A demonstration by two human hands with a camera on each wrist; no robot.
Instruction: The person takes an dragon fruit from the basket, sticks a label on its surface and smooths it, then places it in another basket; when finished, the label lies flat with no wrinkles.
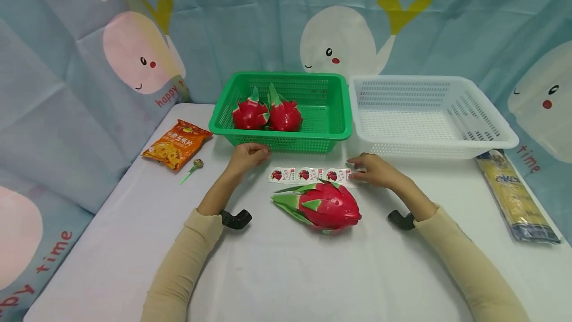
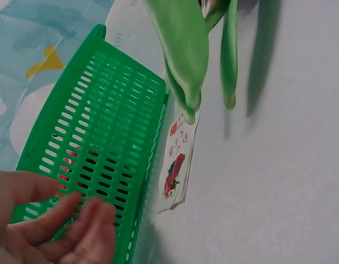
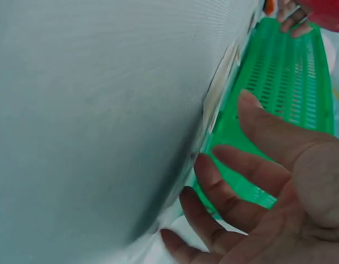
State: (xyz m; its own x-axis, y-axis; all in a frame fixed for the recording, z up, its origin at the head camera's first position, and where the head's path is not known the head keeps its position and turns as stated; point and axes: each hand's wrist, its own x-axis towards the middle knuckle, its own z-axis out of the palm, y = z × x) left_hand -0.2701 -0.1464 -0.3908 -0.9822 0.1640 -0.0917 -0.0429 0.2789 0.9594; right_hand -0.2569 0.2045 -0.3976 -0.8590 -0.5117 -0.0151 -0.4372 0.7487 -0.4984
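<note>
A strip of three dragon fruit stickers (image 1: 304,175) lies flat on the table in front of the green basket (image 1: 286,141). In the head view my left hand (image 1: 249,157) is off the strip's left end, close to the basket's front wall. The left wrist view shows its fingers loosely bent with nothing between them. At the strip's right end is my right hand (image 1: 376,170); its fingers (image 3: 224,192) are spread apart and hold nothing in the right wrist view. Just nearer than the strip, a large red dragon fruit (image 1: 332,206) lies on its side, green leaves pointing left.
Two smaller dragon fruits (image 1: 268,115) sit inside the green basket. Beside it stands a white basket (image 1: 435,148). At left lie an orange snack bag (image 1: 176,144) and a lollipop (image 1: 195,165); a long yellow noodle pack (image 1: 516,198) lies at right. A patterned curtain (image 1: 268,24) hangs behind.
</note>
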